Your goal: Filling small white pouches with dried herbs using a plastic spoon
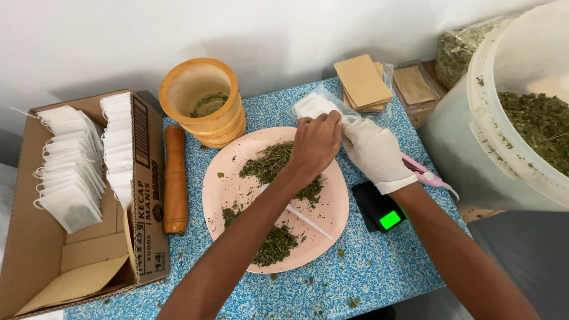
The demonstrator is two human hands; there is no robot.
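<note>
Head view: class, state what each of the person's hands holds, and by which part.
Both hands, the bare left hand and gloved right hand, grip the clear plastic bag of white filter bags at its near, open end.

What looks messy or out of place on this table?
Bits of dried herb lie scattered on the blue tablecloth, off the pink plate. Only the right hand is gloved; the left hand is bare.

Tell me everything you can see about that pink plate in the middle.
The pink plate is round and shallow, plastic-looking, lying flat on the blue speckled table. Loose heaps of dried green herbs lie on it, with a thin white stick resting across them. The left hand hovers above its far edge; an orange mortar stands just behind.
</note>
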